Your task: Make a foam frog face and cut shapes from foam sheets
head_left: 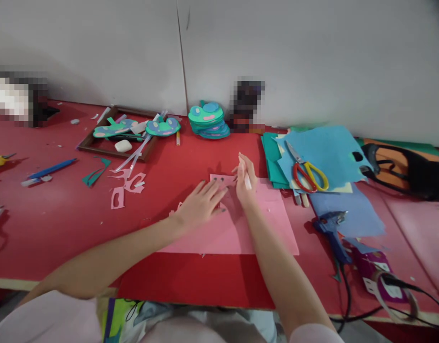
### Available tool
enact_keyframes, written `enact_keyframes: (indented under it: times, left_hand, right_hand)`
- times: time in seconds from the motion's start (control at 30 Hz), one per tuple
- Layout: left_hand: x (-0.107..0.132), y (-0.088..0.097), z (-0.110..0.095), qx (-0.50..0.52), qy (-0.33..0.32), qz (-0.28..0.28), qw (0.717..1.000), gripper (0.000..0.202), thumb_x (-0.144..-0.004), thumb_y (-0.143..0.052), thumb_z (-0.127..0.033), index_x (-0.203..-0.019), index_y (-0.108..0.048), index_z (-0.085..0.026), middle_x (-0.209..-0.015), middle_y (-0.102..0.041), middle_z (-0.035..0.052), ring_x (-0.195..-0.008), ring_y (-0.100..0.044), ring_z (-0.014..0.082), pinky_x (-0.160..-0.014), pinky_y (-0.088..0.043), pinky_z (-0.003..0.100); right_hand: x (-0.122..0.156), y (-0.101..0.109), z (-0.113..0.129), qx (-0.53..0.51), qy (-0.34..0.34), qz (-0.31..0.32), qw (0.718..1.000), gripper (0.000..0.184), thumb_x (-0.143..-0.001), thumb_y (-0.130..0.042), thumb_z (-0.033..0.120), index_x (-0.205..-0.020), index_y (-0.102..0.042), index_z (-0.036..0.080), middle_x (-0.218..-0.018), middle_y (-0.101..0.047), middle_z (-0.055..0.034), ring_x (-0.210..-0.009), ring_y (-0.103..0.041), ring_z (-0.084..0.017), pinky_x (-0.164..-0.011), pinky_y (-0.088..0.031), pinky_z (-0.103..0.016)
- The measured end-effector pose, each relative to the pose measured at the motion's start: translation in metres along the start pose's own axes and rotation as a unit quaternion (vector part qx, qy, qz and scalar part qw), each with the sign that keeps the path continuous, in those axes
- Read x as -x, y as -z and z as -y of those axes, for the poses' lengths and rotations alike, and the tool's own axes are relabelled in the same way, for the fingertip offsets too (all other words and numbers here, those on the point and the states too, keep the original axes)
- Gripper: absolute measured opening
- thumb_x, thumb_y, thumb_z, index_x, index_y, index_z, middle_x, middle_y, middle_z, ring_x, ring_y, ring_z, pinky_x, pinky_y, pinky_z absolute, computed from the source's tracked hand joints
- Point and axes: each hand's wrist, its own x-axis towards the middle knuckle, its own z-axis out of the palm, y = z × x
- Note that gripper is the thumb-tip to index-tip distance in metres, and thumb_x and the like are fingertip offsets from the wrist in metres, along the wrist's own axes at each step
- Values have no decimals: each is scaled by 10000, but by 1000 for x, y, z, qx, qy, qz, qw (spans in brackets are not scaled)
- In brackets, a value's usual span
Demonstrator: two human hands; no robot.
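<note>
A pink sheet (pixel 233 238) lies on the red table in front of me. My left hand (pixel 201 205) rests flat on its left part, fingers spread. My right hand (pixel 246 183) is closed around a white pen (pixel 248 181) over the sheet's upper part. The pen's tip is hidden by the fingers. Pink cut-out scraps (pixel 124 186) lie to the left of the sheet.
At the back stand a brown tray (pixel 148 151) and a stack of green-blue cut-outs (pixel 208 121). On the right, scissors (pixel 307 171) lie on blue sheets (pixel 330 147), nearer than them a glue gun (pixel 333 236) with a black cable (pixel 346 295). A blue pen (pixel 53 168) lies left.
</note>
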Motion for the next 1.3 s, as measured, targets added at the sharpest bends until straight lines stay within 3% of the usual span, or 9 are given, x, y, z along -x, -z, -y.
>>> enact_keyframes:
  times: [0.1, 0.2, 0.3, 0.37, 0.5, 0.73, 0.83, 1.03, 1.3]
  left_hand:
    - [-5, -24, -6, 43, -28, -4, 999, 492, -907, -377, -399, -1330, -410, -150, -1445, -347, 131, -1357, -257, 277, -1082, -265, 460]
    - [-4, -37, -4, 67, -17, -10, 998, 439, -929, -323, -306, -1327, -416, -149, -1422, -391, 106, -1347, -285, 250, -1093, -262, 443]
    - [-3, -38, -3, 75, -17, -12, 997, 445, -932, -309, -292, -1341, -395, -141, -1415, -402, 106, -1344, -291, 255, -1093, -267, 455]
    - [-3, -35, -4, 77, -3, -12, 997, 438, -930, -312, -282, -1335, -400, -142, -1417, -397, 118, -1336, -308, 255, -1081, -296, 458]
    - [-1, -31, -7, 60, 51, -9, 997, 395, -918, -333, -262, -1245, -489, -102, -1365, -436, 180, -1286, -388, 291, -1043, -359, 457]
    - [4, -32, -7, 55, 43, -17, 997, 403, -912, -332, -221, -1268, -454, -76, -1370, -429, 187, -1300, -365, 300, -1055, -364, 438]
    - [3, -30, -5, 61, 37, -5, 997, 399, -907, -334, -218, -1258, -463, -77, -1375, -428, 179, -1294, -376, 298, -1058, -364, 437]
    - [3, -26, -4, 62, 40, 16, 997, 407, -886, -338, -176, -1260, -464, -75, -1367, -438, 186, -1285, -390, 301, -1051, -374, 449]
    - [3, -28, -4, 62, 45, 39, 996, 438, -900, -310, -225, -1301, -446, -113, -1388, -425, 163, -1307, -364, 288, -1040, -393, 458]
  right_hand:
    - [0, -3, 2, -35, -35, 2, 999, 370, -905, -342, 449, -1154, -524, 245, -1093, -572, -73, -695, -565, -99, -579, -471, -232]
    - [0, -8, 2, -101, -75, 17, 992, 291, -875, -424, 455, -956, -568, 215, -794, -594, -10, -619, -568, -98, -536, -467, -219]
    - [-3, -13, -2, -160, -123, 62, 977, 293, -830, -519, 450, -672, -479, 207, -470, -420, 74, -505, -556, -104, -536, -468, -224]
    - [-6, -16, -5, -184, -163, 83, 966, 312, -836, -495, 455, -645, -455, 211, -396, -362, 96, -395, -484, -91, -484, -444, -219]
    - [-12, -20, -5, -214, -217, 118, 945, 278, -853, -427, 420, -721, -526, 196, -460, -502, 46, -391, -472, -93, -426, -411, -216]
    - [-2, -24, 7, -106, -154, 87, 979, 302, -853, -493, 426, -647, -479, 206, -519, -536, 40, -507, -549, -99, -561, -475, -235]
    - [-1, -24, 4, -67, -156, 61, 984, 335, -842, -515, 442, -613, -426, 214, -430, -453, 70, -451, -519, -98, -534, -469, -234]
    - [-1, -24, -5, 34, -140, 69, 987, 362, -785, -603, 424, -575, -399, 211, -456, -446, 63, -461, -504, -96, -464, -395, -215]
    - [1, -23, -11, 57, -135, 77, 986, 357, -817, -560, 415, -575, -396, 210, -442, -427, 70, -417, -440, -82, -413, -313, -212]
